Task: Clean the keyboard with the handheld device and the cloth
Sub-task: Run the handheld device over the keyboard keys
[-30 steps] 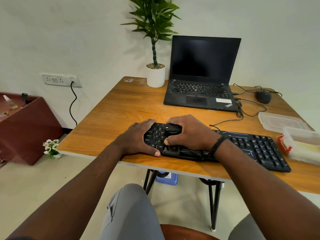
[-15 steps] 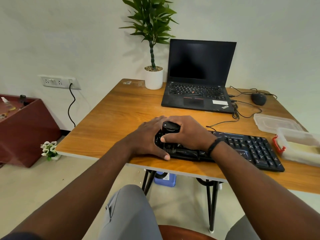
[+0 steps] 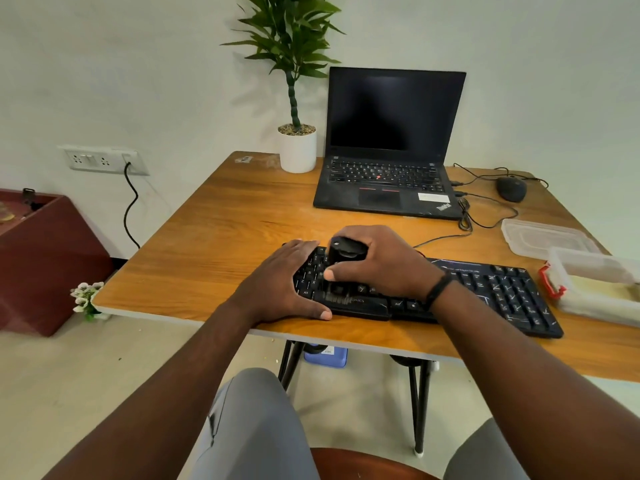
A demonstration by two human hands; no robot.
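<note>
Keyboard (image 3: 491, 292) cleaning looks like it is in the middle. The black keyboard lies near the front edge of the wooden table (image 3: 214, 237). I think the device part of the job is going on now, at the left end of the keys. The keys to the right may not be done yet, but I cannot tell that from how they look. I see no cloth anywhere, so the wiping step looks like it is left to do.

On the left, the left hand (image 3: 284, 282) lies flat on the left end of the keyboard. Its fingers are straight and spread, and its thumb lies along the front edge. It seems to hold the keyboard in place.

Just beside it, the right hand (image 3: 381, 265) has its fingers and thumb curled round the small black handheld device (image 3: 344, 252). The device stands on the keys. The right wrist wears a black band.

Farther back stand a potted plant (image 3: 297, 147) and an open laptop (image 3: 388, 181). At the right are a mouse (image 3: 512, 188) and clear plastic boxes (image 3: 595, 282).
</note>
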